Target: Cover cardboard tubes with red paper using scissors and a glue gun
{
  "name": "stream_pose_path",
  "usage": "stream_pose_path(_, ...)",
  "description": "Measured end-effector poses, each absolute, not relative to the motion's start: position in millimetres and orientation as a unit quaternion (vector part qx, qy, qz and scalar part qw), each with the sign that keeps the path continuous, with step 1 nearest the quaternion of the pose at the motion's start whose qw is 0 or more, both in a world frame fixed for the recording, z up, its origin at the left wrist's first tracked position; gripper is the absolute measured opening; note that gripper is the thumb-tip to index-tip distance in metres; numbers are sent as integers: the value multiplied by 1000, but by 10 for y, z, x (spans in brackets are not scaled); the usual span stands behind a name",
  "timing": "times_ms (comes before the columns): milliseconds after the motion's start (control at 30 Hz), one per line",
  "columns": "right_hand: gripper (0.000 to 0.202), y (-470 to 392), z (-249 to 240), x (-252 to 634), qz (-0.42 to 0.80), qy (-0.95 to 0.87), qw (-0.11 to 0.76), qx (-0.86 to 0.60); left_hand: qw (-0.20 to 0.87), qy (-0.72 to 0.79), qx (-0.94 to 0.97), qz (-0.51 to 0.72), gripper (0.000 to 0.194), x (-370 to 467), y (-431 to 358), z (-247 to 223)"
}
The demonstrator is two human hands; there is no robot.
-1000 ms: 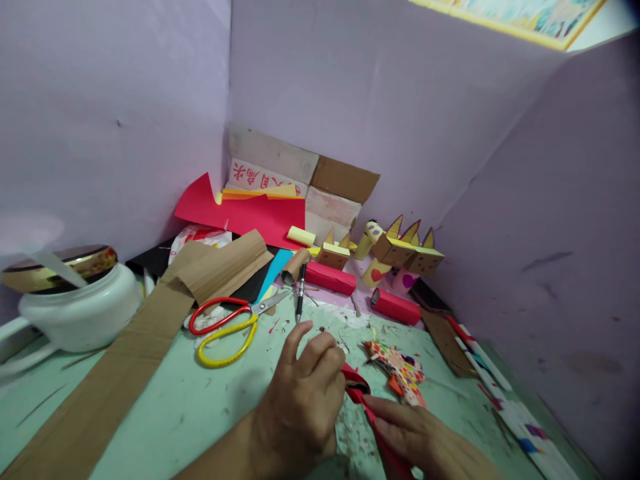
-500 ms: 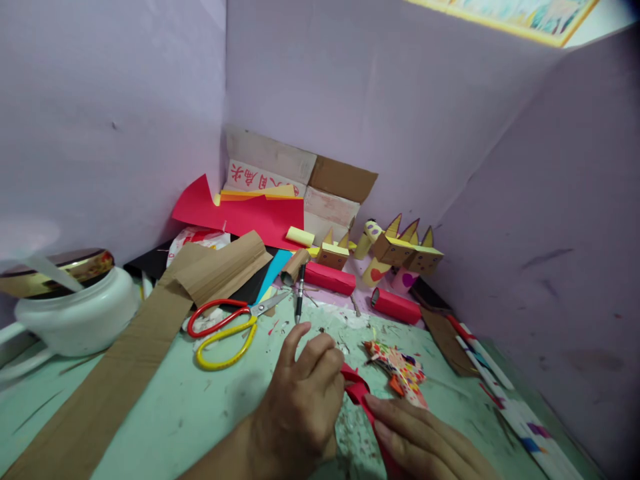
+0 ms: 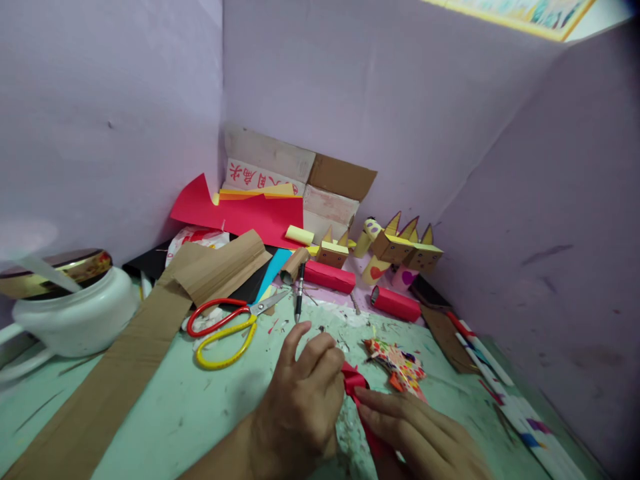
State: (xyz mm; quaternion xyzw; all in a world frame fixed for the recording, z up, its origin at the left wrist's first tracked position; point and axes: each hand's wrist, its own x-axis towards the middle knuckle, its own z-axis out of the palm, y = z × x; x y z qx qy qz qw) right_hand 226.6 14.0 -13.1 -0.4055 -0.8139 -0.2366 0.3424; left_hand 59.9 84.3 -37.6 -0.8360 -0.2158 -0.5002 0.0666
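A glossy red ribbon [image 3: 356, 380] is folded over itself between my two hands, low in the picture. My left hand [image 3: 303, 390] is closed, with the ribbon's upper end pinched in fingers that are partly hidden behind the knuckles. Pressed together, the fingers of my right hand [image 3: 417, 427] grip the ribbon's lower length; its thumb is out of sight. Just beyond the right hand lies a flowered scrap [image 3: 397, 365]. Scissors [image 3: 225, 330] with one red and one yellow handle rest left of my hands, and a pen [image 3: 300, 293] lies past the left fingertips.
A white pot [image 3: 80, 320] and a long cardboard strip [image 3: 115, 373] occupy the left side. Red rolls [image 3: 330, 276], red paper [image 3: 260, 217] and horned cardboard figures [image 3: 395, 247] line the back. Markers [image 3: 520, 413] run along the right wall.
My right hand has shifted slightly left and up toward the left hand. The ribbon's fold between them looks more gathered. My left hand stays nearly still.
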Motion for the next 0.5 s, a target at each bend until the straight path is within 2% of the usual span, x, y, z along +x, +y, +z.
stream_pose_path(300, 13, 218, -101, 2124, -200, -802, 354, -438, 63, -225, -836, -497, 27, 599, 836, -355)
stream_pose_path(500, 19, 237, -65, 2145, -212, -830, 294, -424, 61, -219, -834, -503, 23, 593, 847, -372)
